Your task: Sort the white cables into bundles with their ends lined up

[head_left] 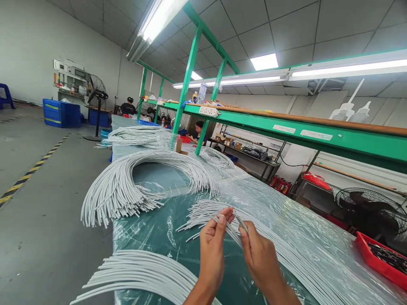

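My left hand (213, 241) is closed in a pinch on white cables (233, 233), whose lengths slant down toward the other hand. Beside it, my right hand (262, 256) has thumb and fingers closed round a thin, pale cable end (241, 222) that points up and left. The fingertips of both hands are close together above the table. Directly behind them lies a bundle of white cables (203, 212), its cut ends fanned to the left and its lengths running down to the right. Another curved bundle (143, 271) lies at the front left.
A large looped cable bundle (111, 186) lies farther back, with more coils (136, 134) behind it. Clear plastic sheeting (286, 212) covers the green table. A green shelf frame (248, 118) rises along the right. A red tray (381, 260) holds dark parts. Two people sit in the background.
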`<control>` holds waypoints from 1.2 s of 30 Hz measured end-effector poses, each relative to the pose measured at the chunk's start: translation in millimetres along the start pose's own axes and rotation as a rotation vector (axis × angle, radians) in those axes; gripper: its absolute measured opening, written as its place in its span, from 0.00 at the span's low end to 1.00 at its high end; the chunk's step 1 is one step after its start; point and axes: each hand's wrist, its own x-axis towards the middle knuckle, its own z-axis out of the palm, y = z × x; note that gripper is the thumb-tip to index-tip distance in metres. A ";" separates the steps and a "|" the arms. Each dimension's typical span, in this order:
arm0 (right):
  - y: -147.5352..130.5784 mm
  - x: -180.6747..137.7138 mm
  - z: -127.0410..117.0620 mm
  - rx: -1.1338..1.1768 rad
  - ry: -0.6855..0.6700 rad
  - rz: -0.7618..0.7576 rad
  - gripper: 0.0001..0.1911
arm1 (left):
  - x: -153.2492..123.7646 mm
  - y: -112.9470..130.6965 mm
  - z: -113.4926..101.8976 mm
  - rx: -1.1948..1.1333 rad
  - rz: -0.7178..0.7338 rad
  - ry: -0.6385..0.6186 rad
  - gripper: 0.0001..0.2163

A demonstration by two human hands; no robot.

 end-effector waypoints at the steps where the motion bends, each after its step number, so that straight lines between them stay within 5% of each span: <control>1: 1.3 -0.3 -0.3 -0.003 -0.013 -0.020 0.16 | 1.3 1.5 -0.7 -0.008 0.003 0.009 0.12; 11: -0.8 6.8 -9.3 0.438 -0.279 0.116 0.16 | -1.7 5.9 -2.9 0.069 -0.071 -0.113 0.13; 20: 2.9 3.8 -5.9 0.457 -0.075 0.136 0.14 | -2.6 4.4 -0.2 0.127 -0.066 -0.139 0.14; 36: 2.6 3.9 -6.9 0.546 -0.125 0.029 0.14 | -3.0 0.9 -0.8 0.159 -0.047 -0.238 0.16</control>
